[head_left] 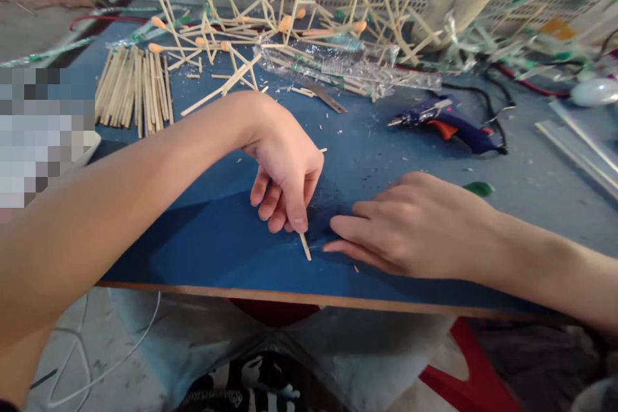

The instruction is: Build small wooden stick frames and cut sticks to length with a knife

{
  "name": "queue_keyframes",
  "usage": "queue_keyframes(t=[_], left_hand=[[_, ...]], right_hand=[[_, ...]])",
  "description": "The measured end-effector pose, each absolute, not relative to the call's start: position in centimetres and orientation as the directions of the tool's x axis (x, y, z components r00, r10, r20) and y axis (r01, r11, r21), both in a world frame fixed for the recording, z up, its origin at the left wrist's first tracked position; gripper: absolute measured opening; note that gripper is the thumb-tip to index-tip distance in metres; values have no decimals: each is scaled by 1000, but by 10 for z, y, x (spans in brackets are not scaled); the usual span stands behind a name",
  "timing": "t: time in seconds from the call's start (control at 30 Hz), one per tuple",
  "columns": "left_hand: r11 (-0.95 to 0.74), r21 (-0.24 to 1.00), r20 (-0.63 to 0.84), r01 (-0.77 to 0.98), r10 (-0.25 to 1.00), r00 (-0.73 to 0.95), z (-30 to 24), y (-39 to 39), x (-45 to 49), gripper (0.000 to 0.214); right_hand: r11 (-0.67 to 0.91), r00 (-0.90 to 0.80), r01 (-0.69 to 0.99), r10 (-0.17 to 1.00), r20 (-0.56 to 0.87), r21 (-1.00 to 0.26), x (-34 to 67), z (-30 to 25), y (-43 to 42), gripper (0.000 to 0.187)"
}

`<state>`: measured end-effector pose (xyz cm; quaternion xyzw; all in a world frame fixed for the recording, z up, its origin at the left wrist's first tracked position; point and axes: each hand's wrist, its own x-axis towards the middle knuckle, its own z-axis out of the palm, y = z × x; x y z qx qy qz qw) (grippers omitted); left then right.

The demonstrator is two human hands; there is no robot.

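My left hand [288, 174] is bent down over the blue tabletop, thumb and fingers closed on a thin wooden stick [305, 247]. The stick's lower end shows below my thumb, and a short tip pokes out past the knuckles; the rest is hidden by the hand. Just to the right, my right hand [410, 225] rests low over the table with its fingers curled and its thumb and forefinger near the stick's lower end. Whatever those fingertips pinch, if anything, is too small to make out. A fine pale thread seems to run between them and the stick.
A blue glue gun [447, 121] lies at right, its nozzle pointing left. Cut sticks [134, 90] lie bundled at left. Behind are stick pieces with orange tips [284, 24], clear plastic wrap [338, 64] and a blade [328, 98]. The table's edge [270, 299] runs in front.
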<state>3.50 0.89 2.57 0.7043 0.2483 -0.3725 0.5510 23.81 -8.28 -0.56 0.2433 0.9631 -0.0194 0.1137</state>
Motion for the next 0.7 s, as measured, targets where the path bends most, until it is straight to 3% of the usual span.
queue_keyframes(t=[0.23, 0.7], left_hand=[[-209, 551, -831, 808, -57, 553, 21, 8, 38, 25], [-273, 528, -835, 804, 6, 550, 24, 4, 38, 31]], right_hand=[[877, -849, 480, 459, -263, -21, 236, -4, -80, 64], [884, -862, 466, 461, -211, 28, 230, -6, -91, 62]])
